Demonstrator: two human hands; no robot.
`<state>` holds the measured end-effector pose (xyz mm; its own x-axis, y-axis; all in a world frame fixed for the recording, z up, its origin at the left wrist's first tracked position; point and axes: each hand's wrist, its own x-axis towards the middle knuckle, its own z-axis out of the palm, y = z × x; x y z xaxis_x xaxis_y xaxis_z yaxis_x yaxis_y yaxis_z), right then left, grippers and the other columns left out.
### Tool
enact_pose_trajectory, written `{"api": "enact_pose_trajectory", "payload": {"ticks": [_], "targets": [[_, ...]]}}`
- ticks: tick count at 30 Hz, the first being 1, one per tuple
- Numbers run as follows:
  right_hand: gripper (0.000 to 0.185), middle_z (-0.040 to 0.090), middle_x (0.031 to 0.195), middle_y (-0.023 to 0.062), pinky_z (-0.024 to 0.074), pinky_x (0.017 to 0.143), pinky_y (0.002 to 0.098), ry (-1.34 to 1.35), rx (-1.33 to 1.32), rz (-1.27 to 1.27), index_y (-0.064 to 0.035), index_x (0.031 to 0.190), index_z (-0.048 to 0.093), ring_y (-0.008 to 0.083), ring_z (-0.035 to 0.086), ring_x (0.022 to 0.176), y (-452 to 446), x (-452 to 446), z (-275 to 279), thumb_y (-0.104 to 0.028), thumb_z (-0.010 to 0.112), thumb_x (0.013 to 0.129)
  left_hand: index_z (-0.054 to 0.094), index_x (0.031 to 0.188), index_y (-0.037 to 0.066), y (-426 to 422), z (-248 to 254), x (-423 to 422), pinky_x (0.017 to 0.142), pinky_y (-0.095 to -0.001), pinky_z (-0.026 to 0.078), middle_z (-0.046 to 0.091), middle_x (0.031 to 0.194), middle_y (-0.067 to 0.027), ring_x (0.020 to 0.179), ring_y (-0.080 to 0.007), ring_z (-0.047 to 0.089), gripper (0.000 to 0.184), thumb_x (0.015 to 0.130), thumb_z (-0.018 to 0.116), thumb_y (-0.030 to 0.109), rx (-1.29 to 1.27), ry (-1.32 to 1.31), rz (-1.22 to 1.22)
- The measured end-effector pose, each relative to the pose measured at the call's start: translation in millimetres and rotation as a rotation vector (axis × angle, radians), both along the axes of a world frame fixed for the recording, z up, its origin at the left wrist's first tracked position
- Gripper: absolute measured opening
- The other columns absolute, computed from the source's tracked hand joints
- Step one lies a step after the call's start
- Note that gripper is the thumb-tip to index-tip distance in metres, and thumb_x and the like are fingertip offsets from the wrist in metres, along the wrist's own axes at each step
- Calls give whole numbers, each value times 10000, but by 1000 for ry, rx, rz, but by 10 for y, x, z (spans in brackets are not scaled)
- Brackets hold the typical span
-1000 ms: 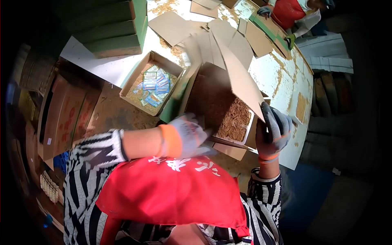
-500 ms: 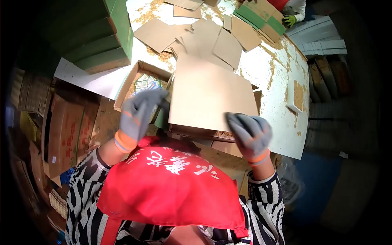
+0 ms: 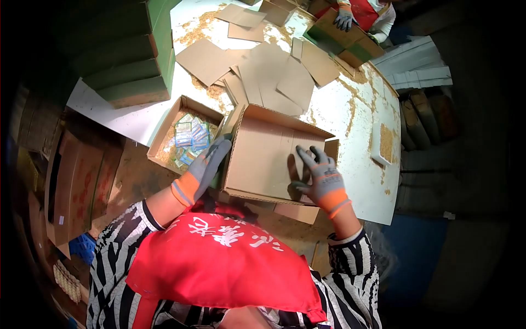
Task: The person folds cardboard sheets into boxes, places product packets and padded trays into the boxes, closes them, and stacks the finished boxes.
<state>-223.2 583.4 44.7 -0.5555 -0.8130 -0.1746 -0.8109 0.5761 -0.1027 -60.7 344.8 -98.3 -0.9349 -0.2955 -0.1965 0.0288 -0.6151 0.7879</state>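
Note:
An open cardboard box stands before me at the near edge of the table, a flat brown cardboard sheet lying inside it. My left hand, in a grey and orange glove, is at the box's left side with fingers stretched out together; whether it touches the wall I cannot tell. Over the right part of the sheet is my right hand, gloved alike, its fingers apart and bent, holding nothing. Left of the box, a smaller carton holds several blue, green and white packets on yellowish shreds.
Loose cardboard sheets lie on the white table beyond the box. Green cartons are stacked at left. A white tray of shreds sits at right. Across the table, another person's gloved hand is at a green-brown carton.
The cardboard sheet has gone from on top of the box down into it. My left hand has lowered beside the box, and my right hand has moved in over the sheet.

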Motion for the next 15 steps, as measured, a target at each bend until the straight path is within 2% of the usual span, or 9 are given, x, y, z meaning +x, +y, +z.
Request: {"api": "enact_pose_trajectory", "payload": {"ticks": [1,3,5,8,10,12,13,14,15], "targets": [[731,481,1247,123,487,889,411,25,71,-4,-242,1340,477,370,483,1100,-9,-8,-60,-266,787,678,413,1363,-11,22,38,-29,1060,-270,370,518,1324,-92,1216,-181,504,371,1007,382,89,206,-13,21],[795,406,1319,135,496,889,434,-74,283,-57,-241,1364,445,389,474,1101,-117,27,-133,-252,803,654,432,1348,-11,75,145,-28,1049,-268,372,529,1309,-99,1197,-183,515,360,1016,368,111,-112,-47,-8],[821,387,1350,143,497,900,451,-105,329,-71,-249,1388,419,418,472,1139,-94,-8,-408,-253,801,661,458,1334,11,38,-65,-57,1014,-267,394,547,1274,-97,1180,-156,512,365,1003,448,165,-649,88,17],[745,405,1373,169,496,915,429,-101,300,-26,-235,1387,425,388,518,1141,-32,-147,-653,-212,757,720,431,1359,12,63,196,-86,1023,-281,386,534,1296,-107,1198,-164,499,415,1005,451,227,-282,-60,9],[647,465,1332,181,495,917,411,-123,42,-26,-216,1353,475,359,551,1116,98,-199,-625,-161,718,755,385,1388,-14,21,347,-116,1046,-298,366,538,1297,-101,1215,-177,494,471,1028,385,289,-182,-159,-37],[554,541,1266,194,493,922,383,-116,-447,-61,-196,1310,532,330,582,1092,316,-224,-248,-96,673,784,376,1391,-18,-124,222,-85,1038,-294,365,539,1291,-112,1203,-187,499,528,1015,407,351,-594,-11,-111],[441,617,1181,172,487,929,353,-235,-596,-291,-109,1269,572,271,600,1096,435,-276,-66,-20,598,838,383,1379,-22,-124,150,-79,1032,-301,372,539,1283,-123,1202,-201,497,553,990,453,365,-654,-33,-137],[401,628,1174,138,477,939,323,-350,-902,-376,-15,1266,552,214,584,1113,549,-388,-41,22,554,866,391,1366,-26,-125,79,-74,1026,-307,378,540,1275,-134,1200,-216,494,579,966,499,378,-714,-54,-164],[385,609,1218,104,459,967,318,-641,-1148,-590,27,1264,545,193,550,1142,634,-436,22,35,543,879,410,1340,-33,-106,10,-93,1018,-323,390,541,1262,-152,1203,-240,486,607,924,581,375,-632,-164,-173]]}}
